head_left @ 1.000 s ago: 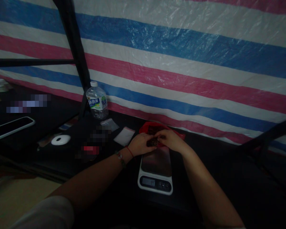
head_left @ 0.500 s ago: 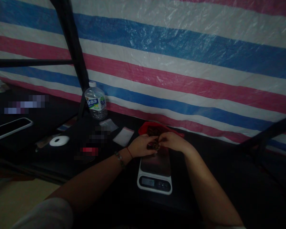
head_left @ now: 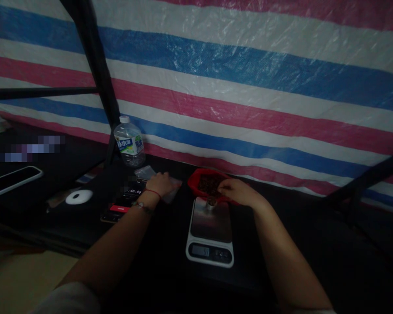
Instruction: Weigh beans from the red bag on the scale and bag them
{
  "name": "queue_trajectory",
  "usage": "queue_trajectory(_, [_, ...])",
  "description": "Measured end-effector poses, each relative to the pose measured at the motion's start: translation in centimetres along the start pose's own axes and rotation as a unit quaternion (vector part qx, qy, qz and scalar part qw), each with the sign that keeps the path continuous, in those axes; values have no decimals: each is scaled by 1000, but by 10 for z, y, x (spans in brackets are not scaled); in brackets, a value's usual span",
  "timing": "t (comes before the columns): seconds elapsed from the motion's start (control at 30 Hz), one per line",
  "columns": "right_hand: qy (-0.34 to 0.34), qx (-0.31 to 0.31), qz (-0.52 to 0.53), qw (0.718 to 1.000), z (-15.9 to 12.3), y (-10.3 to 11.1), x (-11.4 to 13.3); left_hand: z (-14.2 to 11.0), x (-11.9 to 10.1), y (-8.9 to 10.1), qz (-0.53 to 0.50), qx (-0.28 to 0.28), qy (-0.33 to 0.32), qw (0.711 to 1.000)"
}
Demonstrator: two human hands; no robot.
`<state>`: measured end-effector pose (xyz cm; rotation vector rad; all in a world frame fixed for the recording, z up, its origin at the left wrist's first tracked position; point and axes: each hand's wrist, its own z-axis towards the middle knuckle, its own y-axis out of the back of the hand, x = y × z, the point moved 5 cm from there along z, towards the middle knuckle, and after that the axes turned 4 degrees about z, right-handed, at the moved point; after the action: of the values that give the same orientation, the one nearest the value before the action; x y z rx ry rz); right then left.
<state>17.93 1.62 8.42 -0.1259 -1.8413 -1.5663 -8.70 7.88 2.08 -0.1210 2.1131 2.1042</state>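
A white kitchen scale (head_left: 212, 233) with a steel top lies in front of me. On its far end stands a small round container (head_left: 211, 203), with brown bits in it. Behind the scale a red bag (head_left: 194, 185) lies open, full of small brown pieces (head_left: 209, 183). My right hand (head_left: 237, 191) is at the bag's right side, fingertips pinched together over the pieces; whatever is between them is too small to make out. My left hand (head_left: 159, 185) rests over small clear plastic bags (head_left: 175, 187), its fingers mostly hidden behind its back.
Left of my left hand lies a phone (head_left: 119, 208) showing a timer. A clear plastic bottle (head_left: 129, 141) stands behind it. Further left are a white round object (head_left: 79, 196) and another phone (head_left: 15, 181). A black metal post (head_left: 96, 65) and striped sheeting (head_left: 249, 96) bound the back.
My left hand has left the container at the scale and moved left to the clear plastic bags. My right hand stays near the red bag. The container now stands uncovered on the scale.
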Motion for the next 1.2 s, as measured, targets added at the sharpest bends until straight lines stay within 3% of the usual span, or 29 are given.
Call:
queue_trajectory(0.2, [-8, -16, -1, 1000, -1, 3, 3, -5, -11, -10, 45, 4, -18, 999])
queue_trajectory(0.53, [-13, -36, -2, 999, -1, 6, -3, 2, -13, -14, -14, -3, -43, 999])
queue_trajectory(0.63, [-10, -50, 2, 999, 1, 7, -4, 0, -13, -1, -32, -49, -30, 998])
queue_trajectory(0.73, [-2, -84, 19, 996, 4, 6, -1, -8, -18, 24, -56, -158, -44, 985])
queue_trajectory(0.8, [9, -114, 45, 992, 6, 4, 4, -18, -29, 39, -68, -223, -84, 969])
queue_trajectory(0.9, [24, -143, 120, 982, 8, -2, 14, -35, -56, 52, -73, -268, -197, 940])
queue_trajectory(1.07, [54, -138, 211, 966, 8, -9, 24, -58, -104, 58, -70, -253, -389, 883])
queue_trajectory(1.2, [36, -99, 264, 959, 11, -13, 12, -64, -120, 65, -69, -257, -445, 855])
